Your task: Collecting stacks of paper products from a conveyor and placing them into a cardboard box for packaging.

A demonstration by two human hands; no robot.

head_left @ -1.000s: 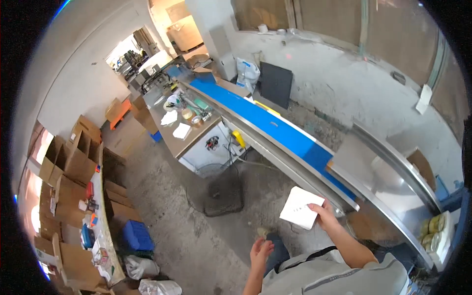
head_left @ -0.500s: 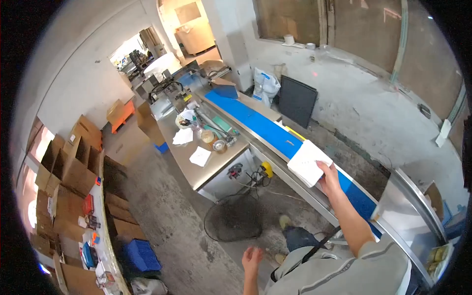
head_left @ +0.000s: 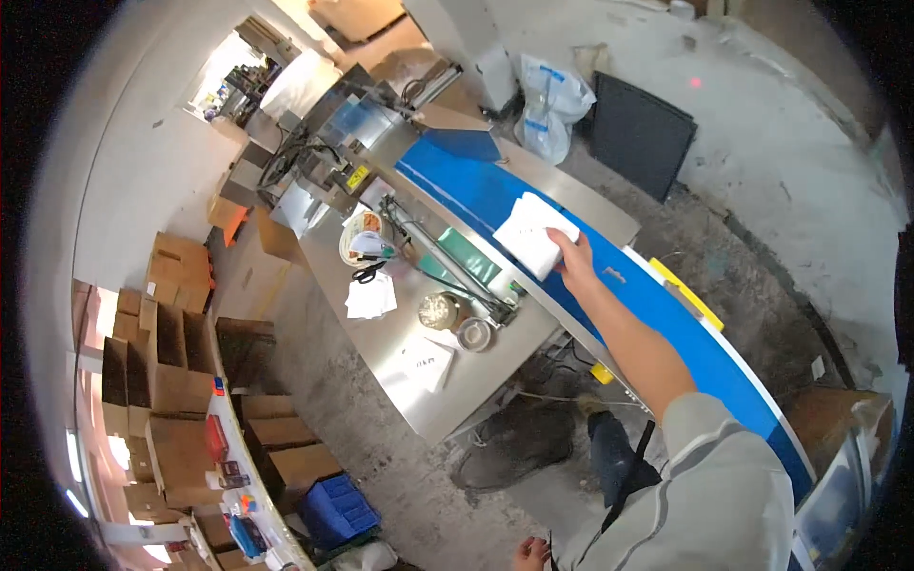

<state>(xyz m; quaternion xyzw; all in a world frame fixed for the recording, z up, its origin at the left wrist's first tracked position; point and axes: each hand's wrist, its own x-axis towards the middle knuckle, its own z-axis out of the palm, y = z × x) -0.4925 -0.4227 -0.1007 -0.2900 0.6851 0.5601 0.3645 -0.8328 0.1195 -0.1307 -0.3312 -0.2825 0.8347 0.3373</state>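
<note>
My right hand point(head_left: 574, 261) is stretched out and grips a white flat packet point(head_left: 533, 235) by its near edge, holding it over the blue conveyor belt point(head_left: 666, 314). Only the knuckles of my left hand point(head_left: 529, 553) show at the bottom edge, down by my side; I cannot make out whether it holds anything. My grey sleeve point(head_left: 705, 495) fills the lower right.
A steel table point(head_left: 400, 333) left of the belt carries scissors point(head_left: 367, 274), white papers point(head_left: 371, 297), a tape roll and small round tins. Open cardboard boxes point(head_left: 171, 352) line the left wall. A blue crate point(head_left: 338, 509) sits on the floor. A dark panel point(head_left: 640, 133) leans on the far wall.
My right arm has reached forward and up along the belt, carrying the white packet away from my body. The view has swung toward the belt's far end. My left hand has dropped lower.
</note>
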